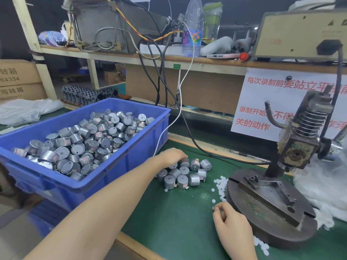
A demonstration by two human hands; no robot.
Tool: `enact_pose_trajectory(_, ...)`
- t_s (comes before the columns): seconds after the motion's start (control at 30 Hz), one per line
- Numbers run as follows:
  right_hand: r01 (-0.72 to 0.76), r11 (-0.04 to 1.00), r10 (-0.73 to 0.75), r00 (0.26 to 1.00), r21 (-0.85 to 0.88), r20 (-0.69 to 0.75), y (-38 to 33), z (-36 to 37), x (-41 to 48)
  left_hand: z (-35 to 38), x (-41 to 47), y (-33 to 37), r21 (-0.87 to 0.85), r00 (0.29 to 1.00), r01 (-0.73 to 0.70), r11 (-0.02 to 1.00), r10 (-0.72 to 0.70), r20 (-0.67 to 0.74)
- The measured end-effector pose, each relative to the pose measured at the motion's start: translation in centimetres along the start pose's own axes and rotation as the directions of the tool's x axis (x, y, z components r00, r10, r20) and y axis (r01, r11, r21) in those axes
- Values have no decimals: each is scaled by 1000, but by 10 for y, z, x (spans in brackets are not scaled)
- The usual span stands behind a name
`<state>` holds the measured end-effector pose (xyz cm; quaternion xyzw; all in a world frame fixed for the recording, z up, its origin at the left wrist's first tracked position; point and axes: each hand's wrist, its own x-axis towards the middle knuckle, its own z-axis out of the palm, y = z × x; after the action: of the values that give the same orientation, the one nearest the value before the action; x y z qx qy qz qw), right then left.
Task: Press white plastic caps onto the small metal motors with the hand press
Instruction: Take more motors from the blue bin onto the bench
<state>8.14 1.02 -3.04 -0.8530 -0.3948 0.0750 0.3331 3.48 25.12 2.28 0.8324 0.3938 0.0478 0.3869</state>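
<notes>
Blue bin (pixel 131 156) far left, heaped with metal motors (pixel 84 139). Just right of it on the green mat (pixel 178 218) is a small cluster of loose motors (pixel 183 181), lying on their sides or standing on end. Left hand (pixel 170 156) reaches over the bin's corner to the back of that cluster, fingers curled down onto one motor (pixel 185 163), grasping it. White caps (pixel 221 184) are scattered on the mat between the cluster and the press base (pixel 262 207), some touching the base edge. Right hand (pixel 231 222) rests on the mat by the base, fingers curled with thumb and forefinger tips together; can't tell if a cap is pinched. Hand press (pixel 298 147) stands at right, nothing loaded on its fixture. Clear plastic bag (pixel 323 184) lies beyond it.
</notes>
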Motion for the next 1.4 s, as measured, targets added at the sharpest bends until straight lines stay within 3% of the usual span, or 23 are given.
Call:
enact_pose_trajectory(0.23, -2, 1000, 2, 1000, 11, -5, 0, 0, -1, 6, 2, -11, 298, 989, -90, 950, 121, -86)
enact_pose_trajectory(0.37, 3, 1000, -4, 1000, 12, 7, 0, -1, -1, -8, -4, 2, 318, 969, -141, 938, 196, -150)
enact_pose_trajectory(0.53, -13, 999, 12, 1000, 32, 16, 0, -3, -1, -55, -16, 42, 400, 873, -225, 888, 366, -323)
enact_pose_trajectory(0.67, -14, 998, 13, 1000, 69, 4, 0, -4, -3, -100, -32, 38, 500, 738, -110, 859, 407, -538)
enact_pose_trajectory(0.73, -11, 998, 11, 1000, 66, 3, 1, -4, -2, -120, -37, 13, 461, 732, -12, 887, 322, -600)
enact_pose_trajectory(0.83, -11, 999, 12, 1000, 52, -1, 1, -3, -3, -133, -45, -38, 422, 816, 199, 885, 89, -571)
enact_pose_trajectory(0.87, -11, 999, 11, 1000, 48, -3, 1, -3, -3, -133, -49, -54, 444, 850, 289, 848, -14, -527)
enact_pose_trajectory(0.93, -13, 999, 13, 1000, 50, -10, 0, -1, -3, -134, -58, -77, 569, 879, 461, 681, -261, -399)
enact_pose_trajectory(1.0, -26, 999, 26, 1000, 46, -7, 0, 0, -1, -137, -64, -87, 707, 865, 488, 512, -389, -315)
enact_pose_trajectory(1.2, -29, 999, 30, 999, 43, -24, 1, 2, 1, -143, -68, -79, 830, 891, 401, 388, -375, -255)
enact_pose_trajectory(1.4, -13, 999, 13, 1000, 44, -14, 2, 2, 2, -138, -76, -67, 838, 881, 377, 394, -431, -194)
